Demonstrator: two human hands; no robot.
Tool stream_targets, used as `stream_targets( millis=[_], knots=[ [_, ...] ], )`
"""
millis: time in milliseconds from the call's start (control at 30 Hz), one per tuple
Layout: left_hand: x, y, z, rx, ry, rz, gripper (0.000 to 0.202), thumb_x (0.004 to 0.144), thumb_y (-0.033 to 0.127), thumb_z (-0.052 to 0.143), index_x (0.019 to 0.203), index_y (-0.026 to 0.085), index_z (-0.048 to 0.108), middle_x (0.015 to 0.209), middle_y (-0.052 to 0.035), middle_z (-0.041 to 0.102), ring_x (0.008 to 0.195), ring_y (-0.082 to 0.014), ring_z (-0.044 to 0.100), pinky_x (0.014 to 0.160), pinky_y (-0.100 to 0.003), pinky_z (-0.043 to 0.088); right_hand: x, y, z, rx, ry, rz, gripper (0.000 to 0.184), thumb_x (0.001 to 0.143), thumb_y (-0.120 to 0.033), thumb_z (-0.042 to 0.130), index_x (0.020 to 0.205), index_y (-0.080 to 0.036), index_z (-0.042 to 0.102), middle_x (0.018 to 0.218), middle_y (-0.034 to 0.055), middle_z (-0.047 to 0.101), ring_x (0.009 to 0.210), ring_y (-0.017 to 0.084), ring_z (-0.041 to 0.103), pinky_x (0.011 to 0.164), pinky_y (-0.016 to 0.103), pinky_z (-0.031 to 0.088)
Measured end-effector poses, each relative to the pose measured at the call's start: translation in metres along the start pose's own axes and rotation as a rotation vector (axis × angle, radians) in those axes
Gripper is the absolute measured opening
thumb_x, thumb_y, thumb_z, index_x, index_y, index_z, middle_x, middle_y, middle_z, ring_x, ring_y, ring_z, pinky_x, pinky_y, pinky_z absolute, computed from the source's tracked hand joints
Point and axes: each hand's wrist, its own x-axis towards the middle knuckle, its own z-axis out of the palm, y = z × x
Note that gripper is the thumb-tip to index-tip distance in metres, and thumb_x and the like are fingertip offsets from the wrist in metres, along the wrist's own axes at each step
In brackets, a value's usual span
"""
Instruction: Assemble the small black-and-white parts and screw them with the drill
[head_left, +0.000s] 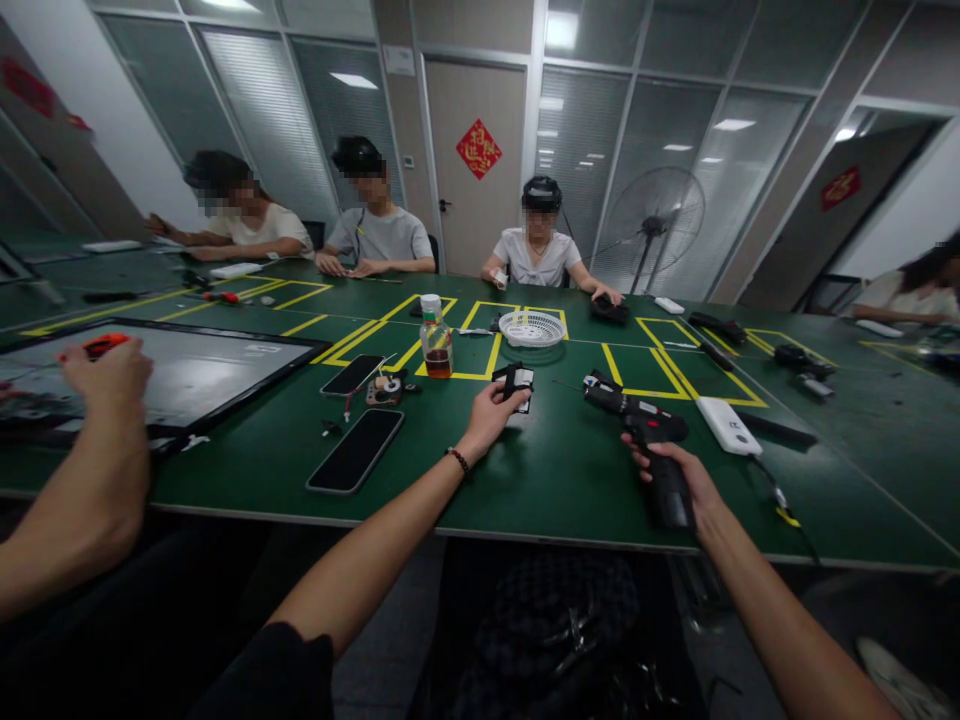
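My left hand (pixel 489 410) reaches forward over the green table (pixel 570 480) and its fingers close on a small black and white part (pixel 516 383). My right hand (pixel 679 472) grips the handle of a black electric screwdriver (pixel 637 418), which lies on the table with its bit pointing left towards the part. The two hands are about a hand's width apart.
Two dark phones (pixel 355 450) (pixel 352 374), a small gadget with wires (pixel 385 388), a tea bottle (pixel 435 340) and a white basket (pixel 532 327) lie ahead. A white power bank (pixel 728 425) sits right. A neighbour's forearm (pixel 97 440) holds a red tool over a flat screen (pixel 180 370). Several people sit opposite.
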Motion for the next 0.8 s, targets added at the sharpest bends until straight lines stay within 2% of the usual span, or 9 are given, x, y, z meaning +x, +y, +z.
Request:
stream_targets(
  millis=[133, 233, 533, 667, 800],
  knots=[
    [-0.003, 0.002, 0.001, 0.042, 0.034, 0.021, 0.052, 0.067, 0.042, 0.079, 0.109, 0.015, 0.063, 0.103, -0.0123, 0.071, 0.093, -0.0220, 0.068, 0.085, -0.034, 0.051, -0.011, 0.020, 0.012, -0.069, 0.018, -0.102, 0.028, 0.077, -0.028, 0.063, 0.103, -0.017, 0.068, 0.064, 0.0014, 0.057, 0.055, 0.014, 0.052, 0.054, 0.028, 0.049],
    [-0.004, 0.001, 0.001, 0.125, 0.069, 0.038, 0.054, 0.064, 0.040, 0.082, 0.108, 0.016, 0.063, 0.099, -0.0113, 0.072, 0.092, -0.0217, 0.068, 0.085, -0.034, 0.050, -0.020, 0.025, 0.018, -0.110, 0.023, -0.137, 0.026, 0.077, -0.028, 0.063, 0.100, -0.017, 0.068, 0.059, 0.0005, 0.055, 0.051, 0.015, 0.051, 0.051, 0.028, 0.047],
    [-0.006, 0.000, 0.001, 0.177, 0.116, 0.035, 0.052, 0.060, 0.036, 0.084, 0.105, 0.017, 0.064, 0.098, -0.0109, 0.071, 0.092, -0.0227, 0.066, 0.085, -0.033, 0.048, -0.030, 0.016, 0.032, -0.130, 0.022, -0.140, 0.029, 0.075, -0.028, 0.062, 0.101, -0.015, 0.066, 0.058, 0.0006, 0.057, 0.051, 0.015, 0.051, 0.050, 0.029, 0.045],
    [-0.009, 0.001, 0.003, 0.226, 0.133, 0.060, 0.053, 0.057, 0.034, 0.086, 0.103, 0.018, 0.065, 0.098, -0.0107, 0.071, 0.095, -0.0236, 0.065, 0.086, -0.033, 0.046, -0.028, 0.019, 0.029, -0.125, 0.034, -0.154, 0.026, 0.073, -0.030, 0.063, 0.095, -0.016, 0.066, 0.060, 0.0011, 0.058, 0.049, 0.015, 0.049, 0.047, 0.029, 0.044],
    [-0.010, -0.001, 0.002, 0.307, 0.123, 0.077, 0.055, 0.060, 0.041, 0.084, 0.106, 0.019, 0.066, 0.100, -0.0117, 0.070, 0.096, -0.0254, 0.065, 0.086, -0.034, 0.046, -0.026, 0.022, 0.024, -0.111, 0.029, -0.176, 0.022, 0.074, -0.028, 0.063, 0.093, -0.017, 0.066, 0.065, 0.0026, 0.060, 0.050, 0.014, 0.048, 0.048, 0.029, 0.046]
  ],
)
